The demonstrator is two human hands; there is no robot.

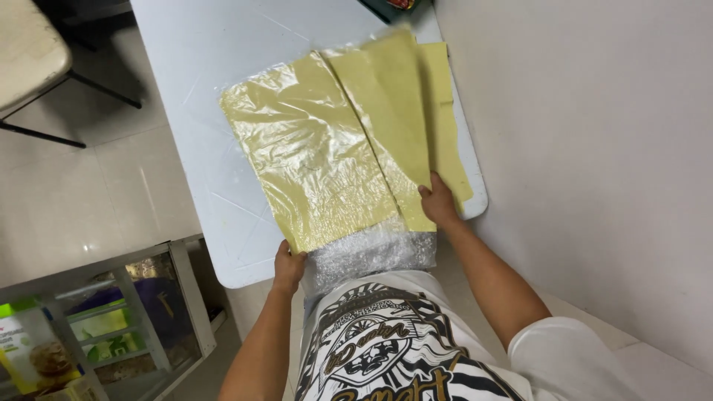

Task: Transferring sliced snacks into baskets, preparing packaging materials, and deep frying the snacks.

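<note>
The left hand (288, 261) is closed on the near left corner of a yellow sheet (312, 156), pinching it at the table's near edge; the right hand (438, 202) lies flat with its fingers spread, pressing on the near end of a second sheet (386, 104), not gripping it; a third sheet (445, 119) lies partly under the second, toward the wall. So three yellow sheets are visible, overlapping like a fan; the first is glossy and wrinkled under a clear film, the other two look matt. One piece of bubble wrap (371, 252) hangs over the near edge, between the two hands and touching the first sheet. All of it rests on one pale blue table (200, 67). Left of the table stands one chair (30, 52); lower left, one glass-fronted cabinet (111, 319); on the right, a plain wall (594, 148).
</note>
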